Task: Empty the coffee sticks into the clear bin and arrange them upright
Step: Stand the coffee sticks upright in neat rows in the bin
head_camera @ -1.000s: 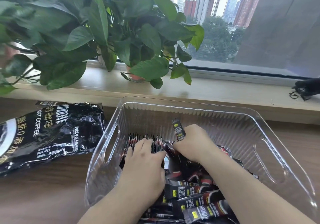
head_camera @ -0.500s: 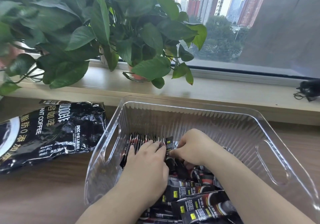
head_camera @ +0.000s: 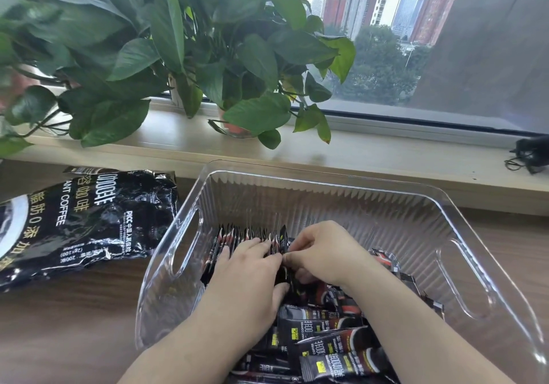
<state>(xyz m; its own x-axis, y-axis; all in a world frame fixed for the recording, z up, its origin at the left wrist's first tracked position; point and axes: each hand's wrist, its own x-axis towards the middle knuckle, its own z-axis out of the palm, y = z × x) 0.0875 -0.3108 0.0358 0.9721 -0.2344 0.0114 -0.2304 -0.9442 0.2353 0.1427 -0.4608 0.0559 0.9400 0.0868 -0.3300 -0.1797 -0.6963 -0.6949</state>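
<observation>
bin: clear ribbed plastic bin (head_camera: 371, 205) on wooden surface (head_camera: 59, 324) | sticks: row of black coffee sticks (head_camera: 237, 235) upright at bin's far left; loose pile of sticks (head_camera: 335, 342) lying flat near and right | left hand (head_camera: 246, 273): fingers straight, pressing the row | right hand (head_camera: 323, 255): fingers pinch an upright stick (head_camera: 283, 236) at row's right end | left of bin: black coffee bag (head_camera: 89, 220) lying flat

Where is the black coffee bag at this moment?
Head view, left side: the coffee bag lies on the table, just outside the left wall of the clear bin, below the plant on the sill.
</observation>
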